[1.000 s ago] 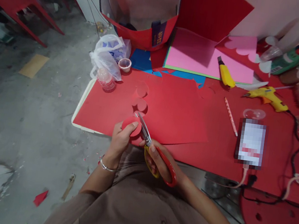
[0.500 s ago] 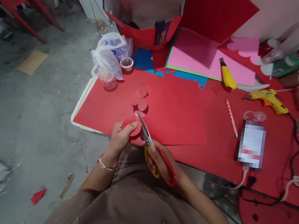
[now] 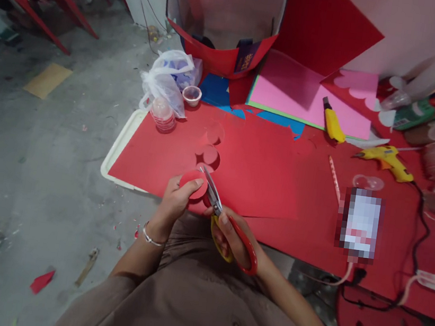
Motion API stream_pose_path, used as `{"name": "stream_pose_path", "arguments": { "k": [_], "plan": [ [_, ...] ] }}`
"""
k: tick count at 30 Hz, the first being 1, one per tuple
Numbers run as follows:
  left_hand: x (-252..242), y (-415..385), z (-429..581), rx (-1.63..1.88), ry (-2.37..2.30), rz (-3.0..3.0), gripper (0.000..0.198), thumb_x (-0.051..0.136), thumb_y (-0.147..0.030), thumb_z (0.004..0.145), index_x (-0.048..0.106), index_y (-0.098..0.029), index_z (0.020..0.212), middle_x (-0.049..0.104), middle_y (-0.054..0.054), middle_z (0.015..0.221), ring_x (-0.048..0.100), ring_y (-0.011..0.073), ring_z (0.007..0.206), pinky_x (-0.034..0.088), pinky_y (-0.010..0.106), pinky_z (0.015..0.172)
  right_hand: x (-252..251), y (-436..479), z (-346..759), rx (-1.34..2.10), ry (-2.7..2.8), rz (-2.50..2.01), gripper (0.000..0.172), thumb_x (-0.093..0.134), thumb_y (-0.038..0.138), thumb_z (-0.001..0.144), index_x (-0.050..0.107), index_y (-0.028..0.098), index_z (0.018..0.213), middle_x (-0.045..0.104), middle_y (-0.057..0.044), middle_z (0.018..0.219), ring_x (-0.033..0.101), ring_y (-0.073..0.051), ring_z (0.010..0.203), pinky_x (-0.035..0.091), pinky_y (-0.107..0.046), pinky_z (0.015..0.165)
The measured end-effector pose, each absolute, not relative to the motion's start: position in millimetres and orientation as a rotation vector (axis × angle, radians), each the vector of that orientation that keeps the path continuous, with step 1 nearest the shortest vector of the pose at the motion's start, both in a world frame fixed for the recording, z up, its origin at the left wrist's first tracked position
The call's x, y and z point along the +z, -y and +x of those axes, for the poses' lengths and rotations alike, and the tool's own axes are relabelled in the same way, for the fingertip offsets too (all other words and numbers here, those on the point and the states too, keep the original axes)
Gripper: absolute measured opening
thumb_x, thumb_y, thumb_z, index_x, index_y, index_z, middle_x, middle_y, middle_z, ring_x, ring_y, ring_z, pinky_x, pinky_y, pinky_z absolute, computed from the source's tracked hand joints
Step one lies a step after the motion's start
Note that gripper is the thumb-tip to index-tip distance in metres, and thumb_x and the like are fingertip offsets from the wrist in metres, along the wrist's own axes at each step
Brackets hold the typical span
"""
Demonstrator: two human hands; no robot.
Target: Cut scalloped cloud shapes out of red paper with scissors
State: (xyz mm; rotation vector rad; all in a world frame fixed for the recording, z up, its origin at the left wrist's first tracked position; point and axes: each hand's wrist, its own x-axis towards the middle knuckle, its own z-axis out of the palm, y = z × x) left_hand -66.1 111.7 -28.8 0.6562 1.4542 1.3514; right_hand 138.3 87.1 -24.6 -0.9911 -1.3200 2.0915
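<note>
My left hand (image 3: 178, 196) pinches a round piece of red paper (image 3: 190, 180) between thumb and fingers, near the table's front edge. Through the handles of a pair of scissors (image 3: 214, 197), one red and one yellow, go the fingers of my right hand (image 3: 228, 228). The scissor blades lie along the right edge of the red piece, pointing away from me. A large red sheet (image 3: 257, 168) lies beneath, and small red paper circles (image 3: 210, 155) rest on it just beyond the blades.
Small plastic cups (image 3: 163, 116) and a white plastic bag (image 3: 169, 74) stand at the back left. Toward the right lie a yellow cutter (image 3: 333, 122), a yellow glue gun (image 3: 388, 160), a pencil (image 3: 334, 178) and a blurred-out phone (image 3: 361, 225). Pink sheets (image 3: 291, 87) are stacked behind.
The camera view has shifted slightly. My hands keep nearly the same pose, with the scissors still at the edge of the red paper piece.
</note>
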Motion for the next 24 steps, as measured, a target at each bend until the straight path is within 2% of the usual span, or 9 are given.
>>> {"name": "stream_pose_path", "arguments": {
  "k": [9,19,24],
  "plan": [
    [-23,-122,-75,1.316,-1.405,0.711,0.039,0.085,-0.044,0.08,0.061,-0.019,0.061,0.055,-0.002,0.059,0.047,0.0115,0.056,0.04,0.025,0.056,-21,-94,139,2.107,1.306,-0.916,0.055,0.049,0.07,0.117,0.067,0.02,0.13,0.045,0.007,0.072,0.039,-0.007,0.048,0.04,-0.018,0.044],
    [-20,-134,-82,1.309,-1.369,0.716,0.038,0.085,-0.043,0.081,0.064,-0.018,0.064,0.059,-0.001,0.061,0.051,0.0125,0.057,0.044,0.026,0.059,-7,-111,134,2.13,1.3,-0.937,0.06,0.048,0.075,0.115,0.065,0.019,0.126,0.046,0.007,0.074,0.039,-0.007,0.049,0.04,-0.019,0.043],
    [-20,-138,-86,1.331,-1.324,0.694,0.038,0.084,-0.046,0.086,0.067,-0.018,0.068,0.065,0.002,0.065,0.058,0.0158,0.06,0.048,0.028,0.06,-3,-116,133,2.137,1.331,-0.917,0.064,0.048,0.078,0.113,0.064,0.019,0.13,0.046,0.007,0.075,0.04,-0.008,0.05,0.04,-0.02,0.045]
  ]
}}
